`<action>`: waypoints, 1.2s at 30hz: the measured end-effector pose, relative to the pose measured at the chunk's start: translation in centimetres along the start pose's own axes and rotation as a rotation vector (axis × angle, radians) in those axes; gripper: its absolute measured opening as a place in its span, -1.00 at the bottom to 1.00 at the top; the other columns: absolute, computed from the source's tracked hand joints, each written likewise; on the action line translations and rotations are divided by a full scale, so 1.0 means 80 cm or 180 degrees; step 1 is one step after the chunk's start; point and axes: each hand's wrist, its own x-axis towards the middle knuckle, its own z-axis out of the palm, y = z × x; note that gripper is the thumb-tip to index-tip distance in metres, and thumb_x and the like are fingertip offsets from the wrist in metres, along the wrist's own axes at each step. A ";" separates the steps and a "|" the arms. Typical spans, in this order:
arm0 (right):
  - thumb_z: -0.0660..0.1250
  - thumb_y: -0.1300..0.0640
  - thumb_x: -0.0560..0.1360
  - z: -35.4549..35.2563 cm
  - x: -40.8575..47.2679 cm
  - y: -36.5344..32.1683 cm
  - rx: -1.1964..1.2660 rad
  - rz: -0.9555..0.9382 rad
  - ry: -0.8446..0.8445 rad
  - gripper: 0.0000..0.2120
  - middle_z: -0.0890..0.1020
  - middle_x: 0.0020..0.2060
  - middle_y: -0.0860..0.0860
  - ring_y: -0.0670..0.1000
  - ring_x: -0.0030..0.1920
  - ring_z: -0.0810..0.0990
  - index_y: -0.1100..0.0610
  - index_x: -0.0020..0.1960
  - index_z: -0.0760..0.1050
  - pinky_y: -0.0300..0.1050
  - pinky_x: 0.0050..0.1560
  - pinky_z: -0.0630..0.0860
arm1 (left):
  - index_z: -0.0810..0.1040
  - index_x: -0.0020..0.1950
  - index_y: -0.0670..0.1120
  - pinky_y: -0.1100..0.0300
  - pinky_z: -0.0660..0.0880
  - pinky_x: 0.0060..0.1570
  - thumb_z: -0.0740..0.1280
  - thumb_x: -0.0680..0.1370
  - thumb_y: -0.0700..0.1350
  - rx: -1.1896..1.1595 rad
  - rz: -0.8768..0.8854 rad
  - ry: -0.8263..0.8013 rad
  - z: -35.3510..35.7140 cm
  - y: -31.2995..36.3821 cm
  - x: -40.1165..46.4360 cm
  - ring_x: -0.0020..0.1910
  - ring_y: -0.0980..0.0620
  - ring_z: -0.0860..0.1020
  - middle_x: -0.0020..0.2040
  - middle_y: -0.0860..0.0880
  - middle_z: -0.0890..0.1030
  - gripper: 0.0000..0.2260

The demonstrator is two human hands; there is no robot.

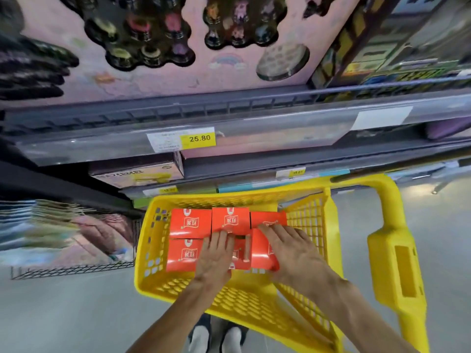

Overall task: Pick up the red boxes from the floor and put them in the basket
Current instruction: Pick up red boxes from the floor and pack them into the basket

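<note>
Below, from the head view — yellow basket [153, 240] on the grey floor [63, 314] against store shelving [178, 146], price tag [198, 138] reading 25.80; red boxes [190, 222] packed inside in two rows; left hand [216, 253] laid flat, fingers spread, on the near-row boxes; right hand [290, 250] likewise splayed over a tilted box [260, 253] — pressing rather than gripping; white shoes [216, 340] under the basket's near rim.
</note>
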 end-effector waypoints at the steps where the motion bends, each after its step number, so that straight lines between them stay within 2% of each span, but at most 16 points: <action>1: 0.47 -0.16 0.30 0.003 -0.003 0.003 -0.0076 -0.0030 0.0048 -0.06 0.36 0.41 0.01 0.13 0.35 0.39 -0.03 0.55 0.09 0.09 0.37 0.31 | 0.11 0.49 -0.15 -0.09 0.22 0.38 0.47 0.42 0.09 -0.0006 -0.0001 0.0020 0.000 0.000 0.000 0.26 -0.16 0.27 0.31 -0.10 0.25 -0.19; 5: 0.54 -0.10 0.09 0.020 -0.008 0.006 -0.0264 -0.0028 0.0212 -0.05 0.52 0.20 0.00 0.12 0.15 0.54 0.00 0.43 0.29 0.10 0.19 0.48 | 0.13 0.47 -0.15 -0.08 0.26 0.35 0.48 0.42 0.10 -0.0095 -0.0061 0.0055 0.002 -0.005 -0.003 0.23 -0.15 0.30 0.28 -0.10 0.29 -0.20; 10: 0.47 -0.07 0.24 0.022 -0.008 0.011 -0.0083 -0.0052 0.0227 -0.12 0.46 0.27 -0.02 0.11 0.23 0.46 0.01 0.49 0.20 0.12 0.30 0.40 | 0.16 0.48 -0.15 -0.05 0.26 0.35 0.49 0.40 0.07 -0.0148 -0.0184 0.0099 0.005 -0.009 -0.003 0.24 -0.13 0.31 0.29 -0.12 0.30 -0.20; 14: 0.55 -0.08 0.15 0.031 -0.013 0.008 -0.0147 0.0047 0.0174 -0.06 0.50 0.22 -0.03 0.11 0.17 0.52 0.00 0.45 0.24 0.12 0.20 0.49 | 0.16 0.47 -0.15 -0.04 0.26 0.33 0.50 0.38 0.06 -0.0074 -0.0252 0.0090 0.007 -0.008 -0.007 0.22 -0.13 0.31 0.27 -0.13 0.31 -0.19; 21: 0.59 -0.11 0.07 0.045 -0.017 0.000 -0.0085 -0.0037 0.0462 -0.03 0.55 0.13 -0.06 0.06 0.10 0.55 0.01 0.40 0.28 0.08 0.10 0.54 | 0.13 0.49 -0.13 -0.04 0.28 0.33 0.52 0.37 0.09 -0.0079 -0.0291 0.0147 0.011 -0.010 -0.010 0.22 -0.13 0.30 0.27 -0.10 0.29 -0.14; 23: 0.61 -0.08 0.09 0.050 -0.016 -0.004 -0.0118 -0.0100 0.0344 -0.01 0.55 0.18 -0.02 0.09 0.15 0.56 0.02 0.41 0.25 0.12 0.16 0.54 | 0.14 0.48 -0.13 -0.05 0.29 0.31 0.52 0.35 0.10 -0.0053 -0.0292 0.0161 0.013 -0.010 -0.010 0.22 -0.14 0.31 0.25 -0.11 0.29 -0.14; 26: 0.54 0.03 0.28 0.062 0.000 -0.008 -0.0125 -0.0237 0.0230 -0.10 0.43 0.33 0.00 0.12 0.34 0.41 0.02 0.50 0.15 0.16 0.43 0.29 | 0.16 0.48 -0.14 -0.05 0.30 0.31 0.53 0.34 0.10 -0.0043 -0.0295 0.0194 0.014 -0.009 -0.010 0.22 -0.14 0.31 0.25 -0.11 0.30 -0.14; 28: 0.51 0.04 0.32 0.067 0.017 -0.004 -0.0082 -0.0172 0.0144 -0.10 0.38 0.36 -0.01 0.11 0.38 0.33 0.02 0.52 0.10 0.13 0.50 0.15 | 0.17 0.47 -0.13 -0.04 0.29 0.32 0.54 0.34 0.08 -0.0118 -0.0317 0.0211 0.015 -0.010 -0.011 0.25 -0.14 0.30 0.27 -0.12 0.30 -0.15; 30: 0.50 0.04 0.34 0.077 0.031 0.004 -0.0028 -0.0103 0.0004 -0.09 0.35 0.37 -0.02 0.09 0.39 0.30 0.01 0.53 0.06 0.11 0.52 0.09 | 0.17 0.48 -0.14 -0.05 0.29 0.33 0.54 0.34 0.06 -0.0153 -0.0309 0.0221 0.018 -0.010 -0.011 0.27 -0.15 0.30 0.30 -0.13 0.31 -0.14; 32: 0.52 0.05 0.33 0.095 0.039 0.011 -0.0016 -0.0148 -0.0003 -0.09 0.35 0.37 0.01 0.10 0.39 0.31 0.04 0.53 0.09 0.10 0.52 0.12 | 0.15 0.49 -0.14 -0.06 0.30 0.33 0.54 0.35 0.06 -0.0120 -0.0287 0.0210 0.020 -0.009 -0.011 0.29 -0.17 0.30 0.32 -0.15 0.30 -0.14; 36: 0.56 0.13 0.29 0.131 0.055 0.008 -0.0049 -0.0015 0.0127 -0.12 0.38 0.34 0.06 0.13 0.33 0.35 0.08 0.50 0.21 0.09 0.37 0.33 | 0.14 0.49 -0.13 -0.05 0.32 0.32 0.53 0.37 0.08 -0.0076 -0.0206 0.0269 0.026 -0.012 -0.012 0.29 -0.17 0.30 0.33 -0.16 0.30 -0.15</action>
